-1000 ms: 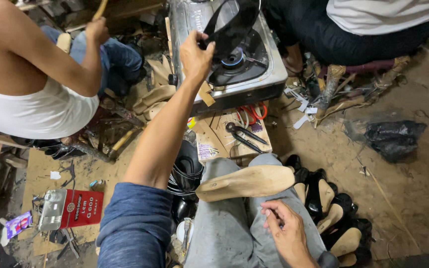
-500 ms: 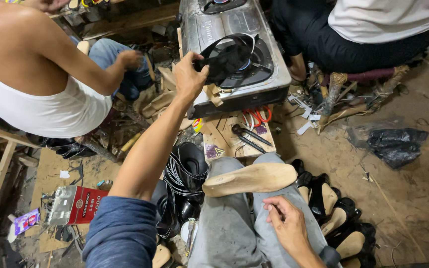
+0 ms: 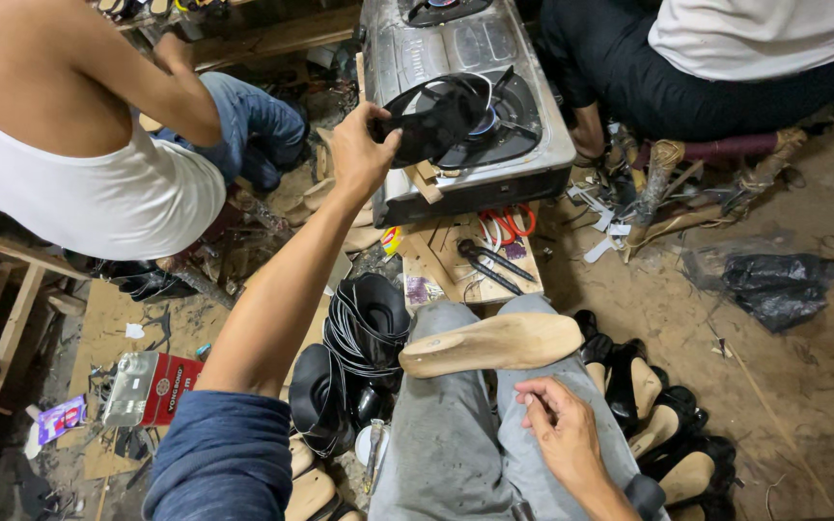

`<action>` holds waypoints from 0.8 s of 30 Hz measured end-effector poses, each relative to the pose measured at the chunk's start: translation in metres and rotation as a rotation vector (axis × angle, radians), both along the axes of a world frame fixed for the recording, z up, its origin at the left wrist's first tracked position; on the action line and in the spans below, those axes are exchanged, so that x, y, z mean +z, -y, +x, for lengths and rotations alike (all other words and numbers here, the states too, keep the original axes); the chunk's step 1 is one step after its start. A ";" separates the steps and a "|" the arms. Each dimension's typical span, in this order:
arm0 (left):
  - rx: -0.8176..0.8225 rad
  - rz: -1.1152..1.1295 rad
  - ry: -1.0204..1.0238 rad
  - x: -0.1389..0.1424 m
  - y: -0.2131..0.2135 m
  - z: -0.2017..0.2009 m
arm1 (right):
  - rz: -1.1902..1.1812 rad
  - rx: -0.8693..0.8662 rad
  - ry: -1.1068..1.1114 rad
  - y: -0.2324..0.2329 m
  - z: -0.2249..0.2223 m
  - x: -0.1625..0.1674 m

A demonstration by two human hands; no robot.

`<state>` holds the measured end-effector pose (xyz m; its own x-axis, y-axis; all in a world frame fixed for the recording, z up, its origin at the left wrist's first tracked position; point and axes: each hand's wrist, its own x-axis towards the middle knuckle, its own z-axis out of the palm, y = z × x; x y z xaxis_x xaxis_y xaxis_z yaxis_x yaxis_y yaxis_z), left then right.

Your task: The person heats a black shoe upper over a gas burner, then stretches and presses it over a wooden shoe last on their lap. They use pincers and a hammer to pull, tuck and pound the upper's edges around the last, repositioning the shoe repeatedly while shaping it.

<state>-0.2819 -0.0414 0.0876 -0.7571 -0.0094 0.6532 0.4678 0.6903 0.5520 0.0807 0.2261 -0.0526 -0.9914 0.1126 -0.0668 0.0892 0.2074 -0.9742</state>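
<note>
Two hands are at work, one near and one far. Nearest, the right hand rests on the person's grey-trousered thigh, fingers loosely curled and holding nothing that shows. Just ahead, a wooden shoe last lies across the lap, untouched. Beyond the knees, pliers and red-handled scissors sit on a small board. Farthest out, the left hand grips a black shoe upper, holding it over the lit burner of a gas stove. The step looks like warming the upper; fitting it afterwards would likely call for the last.
</note>
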 end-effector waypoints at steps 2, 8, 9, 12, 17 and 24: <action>-0.009 0.063 0.024 -0.002 -0.002 -0.004 | -0.001 0.000 0.003 0.000 0.000 0.000; -0.017 0.221 0.110 -0.002 -0.010 -0.012 | 0.026 -0.004 0.022 0.000 -0.001 -0.001; -0.030 0.216 0.098 -0.002 -0.011 -0.011 | 0.025 -0.005 0.028 0.000 -0.001 -0.001; -0.083 0.051 -0.073 -0.001 -0.011 -0.004 | 0.019 -0.011 0.040 -0.001 -0.002 0.000; -0.116 -0.095 -0.180 0.002 -0.013 0.005 | 0.013 0.007 0.016 -0.001 -0.002 0.001; -0.129 -0.042 -0.114 0.004 -0.018 0.006 | 0.022 -0.007 0.038 0.000 -0.003 0.002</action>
